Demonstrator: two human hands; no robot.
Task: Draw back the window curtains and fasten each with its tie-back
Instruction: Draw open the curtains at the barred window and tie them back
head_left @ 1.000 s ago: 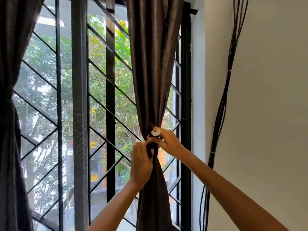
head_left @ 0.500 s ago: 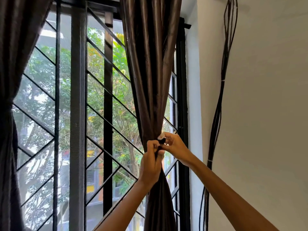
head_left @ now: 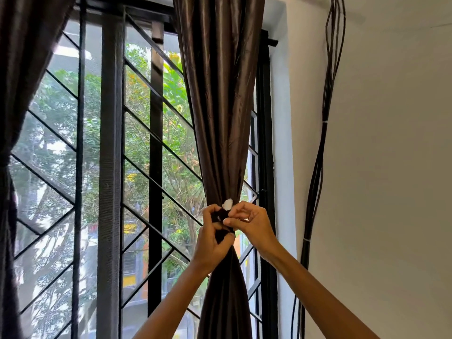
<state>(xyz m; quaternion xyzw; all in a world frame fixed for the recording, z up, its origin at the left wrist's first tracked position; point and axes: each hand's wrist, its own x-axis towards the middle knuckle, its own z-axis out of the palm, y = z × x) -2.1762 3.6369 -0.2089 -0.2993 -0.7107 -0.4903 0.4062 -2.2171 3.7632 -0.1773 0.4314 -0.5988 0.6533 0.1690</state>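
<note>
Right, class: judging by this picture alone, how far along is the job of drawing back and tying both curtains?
Done, it seems: the dark curtain at the left edge already looks cinched at its waist. In hand: the glossy brown right-hand curtain is drawn back and gathered; the left hand and right hand grip the dark tie-back with a white tip around it. Left: closing that tie-back.

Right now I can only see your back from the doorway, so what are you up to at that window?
A person is tying back the right-hand curtain. It is gathered into a tight bunch in front of the window grille. The left hand grips the bunched fabric and the dark tie-back around it, while the right hand pinches the tie-back's end, where a white patch shows. It does not look fastened yet. The left-hand curtain is already drawn aside.
</note>
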